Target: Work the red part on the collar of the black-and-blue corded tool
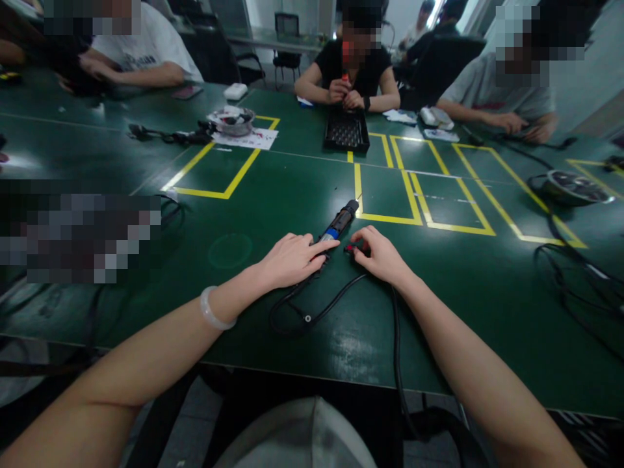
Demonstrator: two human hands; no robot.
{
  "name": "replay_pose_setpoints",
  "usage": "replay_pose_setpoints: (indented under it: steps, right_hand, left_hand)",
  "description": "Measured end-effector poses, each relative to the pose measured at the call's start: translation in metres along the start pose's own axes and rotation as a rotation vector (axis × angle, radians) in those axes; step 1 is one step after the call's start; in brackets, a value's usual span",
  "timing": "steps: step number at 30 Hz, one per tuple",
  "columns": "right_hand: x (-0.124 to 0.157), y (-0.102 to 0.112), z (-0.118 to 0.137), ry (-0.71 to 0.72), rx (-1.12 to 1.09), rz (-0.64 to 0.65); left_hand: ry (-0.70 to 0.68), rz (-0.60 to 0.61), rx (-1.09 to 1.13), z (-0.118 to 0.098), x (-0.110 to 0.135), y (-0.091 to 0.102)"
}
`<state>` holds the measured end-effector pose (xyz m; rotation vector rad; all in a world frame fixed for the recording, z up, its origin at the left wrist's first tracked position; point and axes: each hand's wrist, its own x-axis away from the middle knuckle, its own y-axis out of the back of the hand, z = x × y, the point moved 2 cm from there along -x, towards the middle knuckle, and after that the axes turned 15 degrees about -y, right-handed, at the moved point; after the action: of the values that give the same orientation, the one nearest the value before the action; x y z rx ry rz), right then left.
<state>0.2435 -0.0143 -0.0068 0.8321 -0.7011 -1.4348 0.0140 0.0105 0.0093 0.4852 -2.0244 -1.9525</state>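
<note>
At the near middle of the green table (pixel 273 188), the person's left hand (pixel 292 260) lies palm-down over the rear end of a black cylindrical tool (pixel 344 218) with a blue band. The fingers are loosely extended rather than wrapped, and the index finger points along the barrel towards 1 o'clock. The hold looks meant to pin the round body flat so it cannot roll. Just beside it at 3 o'clock, the right hand (pixel 383 257) is closed in a fingertip pinch on a small red-and-black part (pixel 351 247), held close against the tool's side. A black cable (pixel 312 315) loops out from under the left palm towards 6 o'clock, slack on the surface. Yellow tape outlines (pixel 390 218) mark bays at 12 o'clock, probably as set places for work. Farther off at 12 o'clock, a black tray (pixel 346 133) sits before a seated co-worker's hands (pixel 344 96).
</note>
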Motion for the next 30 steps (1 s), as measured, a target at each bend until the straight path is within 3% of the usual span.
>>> replay_pose_setpoints:
  steps: [8, 11, 18, 26, 30]
  right_hand:
    - [-0.002, -0.002, 0.001, -0.021, -0.036, 0.068]
    - [-0.003, 0.0, -0.002, -0.039, 0.018, 0.029]
    - [-0.003, 0.004, -0.007, 0.072, -0.019, 0.133]
    - [0.014, -0.003, 0.031, 0.148, -0.318, 0.253]
    - [0.022, -0.01, 0.045, 0.253, -0.283, 0.21]
  left_hand:
    - [-0.013, -0.03, 0.009, 0.001, 0.002, -0.001]
    - [-0.015, -0.035, 0.013, 0.002, 0.002, -0.002]
    - [-0.011, -0.027, 0.06, 0.004, 0.001, 0.0]
    - [-0.013, -0.026, 0.095, 0.008, -0.001, 0.001]
    - [-0.028, -0.025, 0.078, 0.01, -0.001, -0.001]
